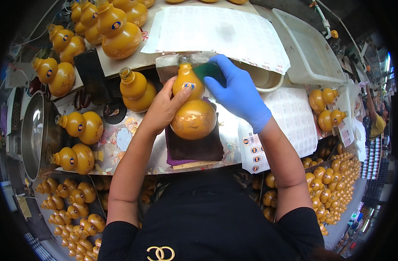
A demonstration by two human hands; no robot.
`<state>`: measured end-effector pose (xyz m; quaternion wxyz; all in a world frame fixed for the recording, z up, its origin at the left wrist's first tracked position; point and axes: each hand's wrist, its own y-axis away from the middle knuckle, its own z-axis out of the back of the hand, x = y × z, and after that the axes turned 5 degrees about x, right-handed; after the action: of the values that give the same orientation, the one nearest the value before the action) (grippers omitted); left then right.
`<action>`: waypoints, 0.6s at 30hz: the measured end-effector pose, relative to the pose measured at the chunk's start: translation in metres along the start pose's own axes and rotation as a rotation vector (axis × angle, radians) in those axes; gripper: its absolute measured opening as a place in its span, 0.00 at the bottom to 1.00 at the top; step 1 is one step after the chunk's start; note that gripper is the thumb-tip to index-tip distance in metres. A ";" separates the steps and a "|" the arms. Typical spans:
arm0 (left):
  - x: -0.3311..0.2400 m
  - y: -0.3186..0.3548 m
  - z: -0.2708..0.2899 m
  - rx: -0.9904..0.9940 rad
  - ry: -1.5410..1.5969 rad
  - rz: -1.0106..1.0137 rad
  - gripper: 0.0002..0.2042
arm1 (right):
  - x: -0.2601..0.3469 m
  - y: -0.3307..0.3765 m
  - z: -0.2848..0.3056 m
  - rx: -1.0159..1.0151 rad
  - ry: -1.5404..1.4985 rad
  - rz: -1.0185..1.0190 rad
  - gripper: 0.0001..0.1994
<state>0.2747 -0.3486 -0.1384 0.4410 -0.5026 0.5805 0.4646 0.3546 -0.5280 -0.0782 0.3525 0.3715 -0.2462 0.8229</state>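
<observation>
Bare left hand point(164, 106) grips gourd bottle point(191, 108); gloved right hand point(238, 91) clasps green sponge point(210, 71).

Work spot hemmed in. Held gourd bottle point(193, 108) sits on dark cloth point(194, 148), bare left hand point(164, 108) at its 9, gloved right hand point(238, 93) at its 2. Loose gourd bottle point(138, 90) crowds 9 o'clock, just beside the left hand. Sticker sheet point(220, 30) and white bowl point(268, 80) block 12–1. Label sheets point(294, 117) lie flat at 3: passable above. Table's near edge at 6 open.
</observation>
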 end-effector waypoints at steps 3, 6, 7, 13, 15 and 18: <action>-0.002 0.001 0.002 0.032 -0.005 -0.019 0.29 | -0.006 -0.013 0.008 0.103 -0.264 0.145 0.15; -0.007 0.003 0.003 0.067 -0.037 -0.017 0.29 | 0.003 -0.029 0.023 0.360 -0.096 0.172 0.15; -0.008 0.003 0.004 0.080 -0.049 -0.013 0.30 | 0.003 -0.036 0.023 0.418 -0.005 0.192 0.15; -0.001 0.001 0.012 0.148 -0.028 0.010 0.31 | 0.010 -0.058 0.020 0.449 0.142 0.190 0.15; -0.004 0.002 0.013 0.183 0.075 0.030 0.30 | 0.014 -0.055 0.016 0.411 0.155 0.187 0.15; -0.005 0.005 0.015 0.197 0.250 0.050 0.29 | 0.006 -0.043 0.003 0.153 0.226 0.444 0.15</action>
<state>0.2715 -0.3323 -0.1355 0.4010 -0.4960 0.6860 0.3501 0.3858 -0.5009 -0.0655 0.1594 0.2397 -0.2175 0.9326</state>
